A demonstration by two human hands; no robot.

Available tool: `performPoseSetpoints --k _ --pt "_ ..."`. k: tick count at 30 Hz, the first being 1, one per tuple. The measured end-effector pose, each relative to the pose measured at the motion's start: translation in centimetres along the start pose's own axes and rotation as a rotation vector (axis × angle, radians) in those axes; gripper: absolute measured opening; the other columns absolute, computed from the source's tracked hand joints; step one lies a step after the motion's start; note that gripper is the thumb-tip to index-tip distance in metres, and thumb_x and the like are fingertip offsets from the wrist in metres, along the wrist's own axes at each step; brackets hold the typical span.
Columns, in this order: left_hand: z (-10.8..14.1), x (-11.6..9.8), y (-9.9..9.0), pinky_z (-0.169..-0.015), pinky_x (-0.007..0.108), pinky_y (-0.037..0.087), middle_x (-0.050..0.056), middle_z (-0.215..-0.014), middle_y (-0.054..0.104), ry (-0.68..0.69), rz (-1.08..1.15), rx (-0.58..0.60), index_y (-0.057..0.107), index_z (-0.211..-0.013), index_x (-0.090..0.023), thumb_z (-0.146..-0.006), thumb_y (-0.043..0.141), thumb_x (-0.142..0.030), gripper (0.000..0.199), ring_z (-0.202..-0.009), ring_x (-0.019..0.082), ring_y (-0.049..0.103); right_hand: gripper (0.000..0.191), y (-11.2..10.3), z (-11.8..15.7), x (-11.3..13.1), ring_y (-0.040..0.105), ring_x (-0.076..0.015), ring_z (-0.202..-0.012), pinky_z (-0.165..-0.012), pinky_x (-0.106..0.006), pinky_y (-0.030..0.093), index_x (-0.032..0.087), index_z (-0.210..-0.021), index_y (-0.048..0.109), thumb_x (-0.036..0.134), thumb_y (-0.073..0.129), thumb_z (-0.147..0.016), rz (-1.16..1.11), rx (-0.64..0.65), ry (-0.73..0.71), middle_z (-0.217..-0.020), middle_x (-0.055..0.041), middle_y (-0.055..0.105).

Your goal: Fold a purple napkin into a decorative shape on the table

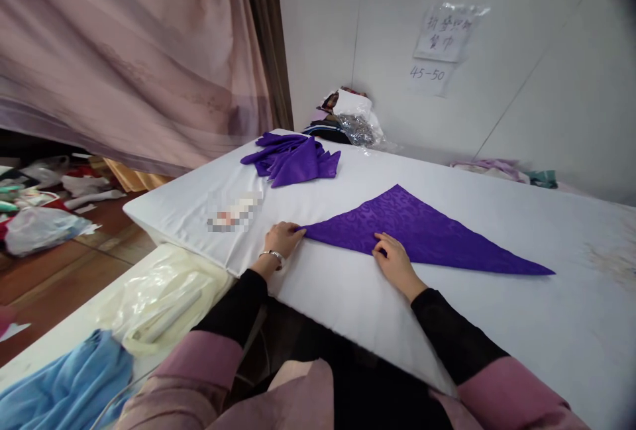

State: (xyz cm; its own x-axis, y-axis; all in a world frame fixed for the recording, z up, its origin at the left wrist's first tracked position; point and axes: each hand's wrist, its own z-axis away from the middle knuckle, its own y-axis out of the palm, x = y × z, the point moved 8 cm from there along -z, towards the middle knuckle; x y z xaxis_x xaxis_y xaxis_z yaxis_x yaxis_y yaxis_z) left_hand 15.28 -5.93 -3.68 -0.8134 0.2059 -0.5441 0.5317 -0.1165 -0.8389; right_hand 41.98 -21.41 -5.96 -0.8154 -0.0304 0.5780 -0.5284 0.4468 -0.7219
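A purple cloth napkin [422,231] with a tone-on-tone leaf pattern lies on the white-covered table [328,284], folded into a triangle. Its peak points toward the wall and its long edge faces me. My left hand [282,242], with a bracelet on the wrist, pinches the napkin's left corner. At the long edge, left of its middle, my right hand [397,266] has curled fingers, with thumb and forefinger closed at the fabric. Farther back on the left, a loose heap of purple napkins [298,160] rests on the table.
A pixelated object [235,211] lies on the table left of my left hand. Folded fabrics and clear plastic [350,115] sit against the wall. At lower left are a plastic bag [163,301] and blue cloth [69,377]. A pink curtain [139,52] hangs on the left.
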Motion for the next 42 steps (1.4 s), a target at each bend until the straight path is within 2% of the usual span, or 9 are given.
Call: performPoseSetpoints --k 4,8,17,25,28,31,36,39,42 --pt "-1.0 -0.3 -0.1 -0.067 0.028 0.047 0.002 -0.078 0.066 -0.005 0.042 0.059 0.067 -0.077 -0.020 -0.075 0.056 -0.036 0.020 -0.075 0.018 0.061 0.008 0.1 0.0 -0.2 0.050 -0.0269 -0.119 -0.101 -0.047 0.034 0.021 -0.071 0.057 0.019 0.051 -0.075 -0.005 0.008 0.012 -0.119 -0.0112 0.062" --pt "-2.2 -0.3 -0.9 -0.059 0.024 0.046 -0.001 -0.074 0.064 0.071 0.076 0.093 0.067 -0.082 -0.021 -0.075 0.055 -0.045 0.028 -0.068 0.015 0.059 0.008 0.1 -0.1 -0.2 0.050 -0.0272 -0.119 -0.101 -0.047 0.034 0.021 -0.071 0.057 0.020 0.051 -0.076 -0.007 0.017 0.023 -0.119 -0.0116 0.062" --pt "-1.4 -0.1 -0.2 -0.087 0.033 0.044 0.001 -0.107 0.063 0.328 -0.041 0.177 0.067 -0.068 -0.024 -0.071 0.059 -0.032 0.012 -0.094 0.019 0.058 0.013 0.0 0.0 -0.1 0.050 -0.0273 -0.118 -0.100 -0.048 0.034 0.021 -0.069 0.055 0.029 0.053 -0.079 0.004 0.015 -0.005 -0.119 -0.0135 0.062" --pt "-0.6 -0.4 0.5 -0.091 0.041 0.041 0.005 -0.112 0.060 0.282 -0.191 0.038 0.063 -0.070 -0.022 -0.083 0.049 -0.043 0.029 -0.106 0.026 0.052 0.009 0.1 -0.1 -0.7 0.050 -0.0269 -0.119 -0.101 -0.049 0.033 0.022 -0.069 0.055 0.027 0.054 -0.075 -0.018 0.013 0.004 -0.119 -0.0122 0.062" --pt "-0.6 -0.6 0.5 -0.088 0.041 0.042 0.007 -0.109 0.061 0.257 -0.230 0.008 0.062 -0.068 -0.021 -0.082 0.051 -0.041 0.027 -0.104 0.027 0.053 0.007 0.2 -0.2 -0.8 0.050 -0.0265 -0.119 -0.101 -0.048 0.033 0.022 -0.069 0.056 0.026 0.054 -0.074 -0.032 0.022 0.011 -0.119 -0.0112 0.062" --pt "-0.4 -1.1 0.2 -0.087 0.043 0.042 0.009 -0.111 0.060 0.261 -0.260 -0.018 0.065 -0.085 -0.021 -0.080 0.054 -0.033 0.017 -0.104 0.028 0.053 0.006 0.3 -0.3 -0.9 0.050 -0.0268 -0.119 -0.101 -0.048 0.033 0.021 -0.069 0.056 0.024 0.055 -0.073 -0.038 0.028 0.031 -0.119 -0.0109 0.062" --pt "1.4 -4.8 1.2 -0.098 0.043 0.033 0.005 -0.132 0.050 0.497 -0.309 0.009 0.056 -0.120 -0.031 -0.080 0.045 -0.009 0.047 -0.116 0.025 0.047 0.006 0.2 -0.4 -0.9 0.050 -0.0259 -0.119 -0.102 -0.047 0.033 0.021 -0.067 0.057 0.022 0.056 -0.073 -0.048 0.030 0.053 -0.118 -0.0104 0.062" --pt "3.7 -8.8 3.6 -0.097 0.041 0.034 0.006 -0.130 0.052 0.757 -0.355 0.107 0.055 -0.122 -0.030 -0.082 0.038 -0.007 0.049 -0.114 0.023 0.048 0.005 0.2 -0.5 -0.8 0.050 -0.0254 -0.119 -0.102 -0.046 0.033 0.021 -0.066 0.057 0.020 0.057 -0.072 -0.047 0.037 0.062 -0.118 -0.0105 0.062" --pt "5.9 -12.5 6.3 -0.098 0.040 0.034 0.006 -0.130 0.054 0.916 -0.346 0.166 0.055 -0.123 -0.025 -0.087 0.035 -0.015 0.042 -0.118 0.023 0.046 0.004 0.2 -0.5 -0.8 0.049 -0.0253 -0.120 -0.102 -0.045 0.033 0.021 -0.067 0.058 0.019 0.057 -0.071 -0.038 0.049 0.066 -0.119 -0.0109 0.062"
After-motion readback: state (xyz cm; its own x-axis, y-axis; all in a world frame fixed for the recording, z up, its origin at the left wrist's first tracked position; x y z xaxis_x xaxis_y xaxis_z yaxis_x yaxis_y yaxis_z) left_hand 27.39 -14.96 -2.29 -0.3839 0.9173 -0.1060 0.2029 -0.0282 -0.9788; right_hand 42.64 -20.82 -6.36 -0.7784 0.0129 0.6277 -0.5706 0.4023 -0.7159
